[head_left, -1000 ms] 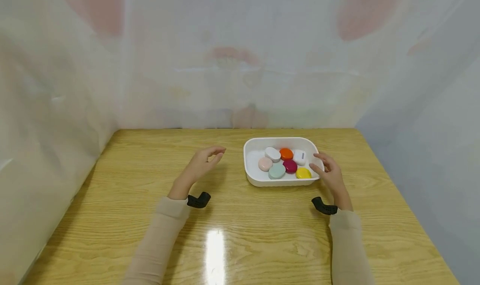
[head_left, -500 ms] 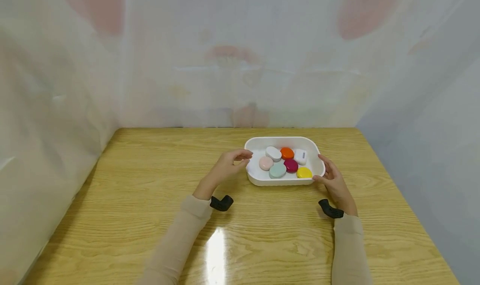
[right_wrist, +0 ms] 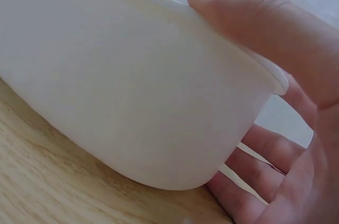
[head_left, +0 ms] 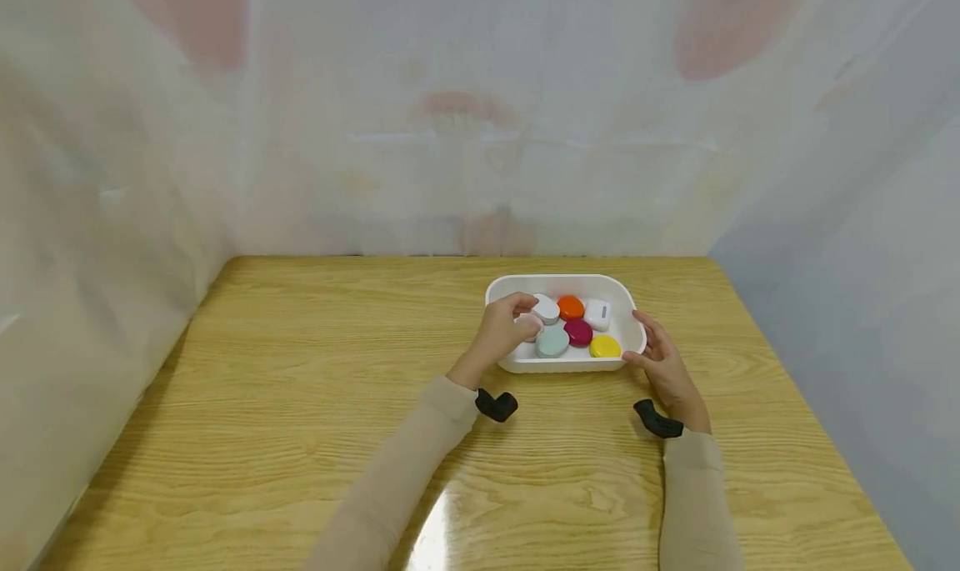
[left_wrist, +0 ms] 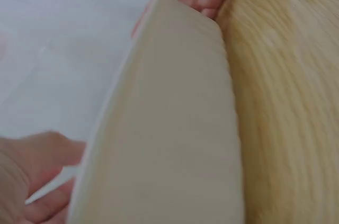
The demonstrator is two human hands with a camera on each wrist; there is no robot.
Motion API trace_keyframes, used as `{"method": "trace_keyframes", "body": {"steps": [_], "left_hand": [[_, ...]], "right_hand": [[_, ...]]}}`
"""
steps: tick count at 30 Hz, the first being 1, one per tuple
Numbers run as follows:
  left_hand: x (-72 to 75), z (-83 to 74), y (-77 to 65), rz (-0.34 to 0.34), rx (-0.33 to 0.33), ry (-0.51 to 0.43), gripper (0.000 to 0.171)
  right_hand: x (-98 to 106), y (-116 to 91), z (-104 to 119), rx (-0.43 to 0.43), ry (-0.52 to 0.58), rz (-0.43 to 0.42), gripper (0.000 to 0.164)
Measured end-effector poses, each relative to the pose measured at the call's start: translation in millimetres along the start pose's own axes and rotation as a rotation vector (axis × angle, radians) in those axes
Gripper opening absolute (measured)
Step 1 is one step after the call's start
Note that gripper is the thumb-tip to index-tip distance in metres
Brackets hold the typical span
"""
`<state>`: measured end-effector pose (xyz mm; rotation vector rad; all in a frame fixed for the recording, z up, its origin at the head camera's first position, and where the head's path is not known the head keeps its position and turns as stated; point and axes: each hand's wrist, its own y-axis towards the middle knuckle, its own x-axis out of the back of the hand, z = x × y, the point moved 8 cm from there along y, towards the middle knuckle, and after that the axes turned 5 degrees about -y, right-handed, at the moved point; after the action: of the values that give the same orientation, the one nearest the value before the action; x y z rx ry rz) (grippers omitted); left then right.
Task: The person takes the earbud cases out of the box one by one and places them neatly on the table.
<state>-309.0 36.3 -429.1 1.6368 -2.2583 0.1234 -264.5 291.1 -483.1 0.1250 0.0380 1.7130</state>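
A white oblong plastic bin point(head_left: 566, 366) stands on the wooden table, holding several smooth rounded pieces whose kind I cannot tell. My left hand point(head_left: 498, 333) reaches over the bin's left end, thumb and fingers apart around a pale pink piece point(head_left: 529, 324) that it partly hides. Close to those fingertips lies a white oval piece point(head_left: 547, 308), with a pale green one point(head_left: 552, 342) just below. At the bin's right end, my right hand point(head_left: 667, 367) grips the corner. The right wrist view shows its thumb point(right_wrist: 254, 17) on the rim and the other fingers around the outer wall.
Farther right in the bin lie orange point(head_left: 571, 308), crimson point(head_left: 578, 333) and yellow point(head_left: 604, 347) pieces, and a squarish white one point(head_left: 597, 314) with a grey mark. Pale sheeting point(head_left: 480, 179) hangs behind the table point(head_left: 300, 371) and along both sides.
My left hand has moved right from the bare tabletop, over the bin's left rim to the pale pink piece. My right hand has closed on the bin's right corner. The bin has barely shifted.
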Motion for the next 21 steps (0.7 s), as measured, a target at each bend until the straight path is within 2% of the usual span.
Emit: {"method": "trace_keyframes", "body": {"steps": [4, 9, 13, 16, 21], "left_hand": [[-3.2, 1.0, 9.2, -0.056, 0.048, 0.041, 0.045], [-9.2, 8.5, 16.7, -0.071, 0.147, 0.137, 0.054], [-12.3, 15.4, 18.5, -0.070, 0.220, 0.179, 0.058], [-12.8, 19.7, 19.4, -0.066, 0.249, 0.201, 0.057], [-17.0, 25.8, 20.5, -0.013, 0.286, 0.225, 0.057]], "right_hand": [[0, 0, 1, 0.012, 0.012, 0.000, 0.072], [0, 0, 0, -0.009, -0.003, -0.005, 0.071], [0, 0, 1, -0.017, -0.010, -0.005, 0.072], [-1, -1, 2, -0.018, -0.008, -0.007, 0.072], [-1, -2, 2, -0.017, 0.000, -0.020, 0.073]]}}
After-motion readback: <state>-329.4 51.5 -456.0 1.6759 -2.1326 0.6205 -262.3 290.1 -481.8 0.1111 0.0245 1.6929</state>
